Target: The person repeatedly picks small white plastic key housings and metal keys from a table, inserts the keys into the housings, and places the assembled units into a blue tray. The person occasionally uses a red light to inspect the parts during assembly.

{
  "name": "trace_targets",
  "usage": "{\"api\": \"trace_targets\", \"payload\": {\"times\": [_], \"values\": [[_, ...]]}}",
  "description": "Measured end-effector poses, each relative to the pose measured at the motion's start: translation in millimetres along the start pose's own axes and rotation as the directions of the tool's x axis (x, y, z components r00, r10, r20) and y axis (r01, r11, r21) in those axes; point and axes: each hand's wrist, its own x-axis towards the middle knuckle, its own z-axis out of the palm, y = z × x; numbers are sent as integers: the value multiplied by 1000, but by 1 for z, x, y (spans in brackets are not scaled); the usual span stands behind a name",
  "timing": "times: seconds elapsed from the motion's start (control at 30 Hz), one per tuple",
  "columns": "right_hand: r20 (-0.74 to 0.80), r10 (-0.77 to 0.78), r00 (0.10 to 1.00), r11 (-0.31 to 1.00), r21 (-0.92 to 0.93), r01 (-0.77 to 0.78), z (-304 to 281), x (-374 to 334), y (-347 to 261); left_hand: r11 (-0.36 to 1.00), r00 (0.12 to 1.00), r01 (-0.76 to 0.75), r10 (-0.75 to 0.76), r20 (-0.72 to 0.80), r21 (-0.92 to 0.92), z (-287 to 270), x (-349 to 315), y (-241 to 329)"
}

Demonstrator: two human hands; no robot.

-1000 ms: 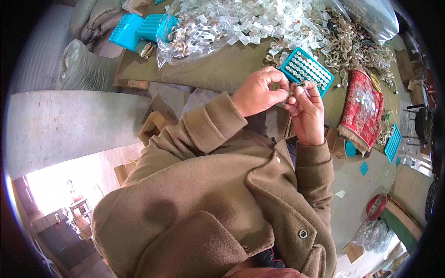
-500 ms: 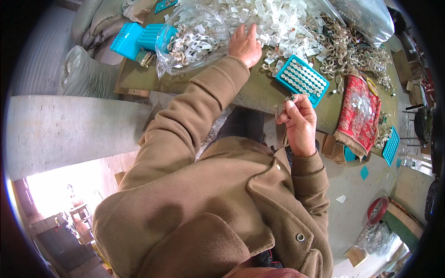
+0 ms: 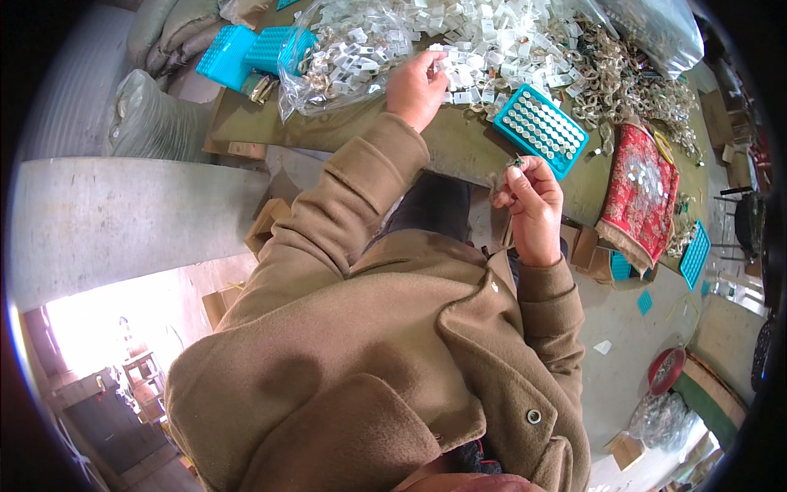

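Item one: small greenish part [image 3: 516, 162], pinched at the tips of my right hand [image 3: 534, 205], just beside the near edge of the teal tray [image 3: 563, 167]; long axis too small to tell. 
Item two: heap of white pieces [image 3: 492, 51], beyond and rightward of my left hand [image 3: 416, 92], the nearer one; its fingers curl at the heap's edge, grip on any piece undeterminable. 
Labels, brands, writing: none I can read.
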Motion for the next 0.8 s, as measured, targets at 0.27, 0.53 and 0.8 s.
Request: {"api": "trace_targets", "payload": {"times": [0.27, 0.53, 0.8], "values": [[-10, 34, 999, 997, -67, -35, 6, -1, 4, 999, 993, -14, 19, 118, -44, -9, 3, -8], [-13, 56, 998, 992, -110, -57, 15, 1, 11, 999, 971, 36, -34, 237, -4, -22, 9, -10], [-21, 5, 1000, 982, -187, -9, 22, 2, 15, 990, 979, 137, -139, 152, 24, -33, 14, -10]]}}
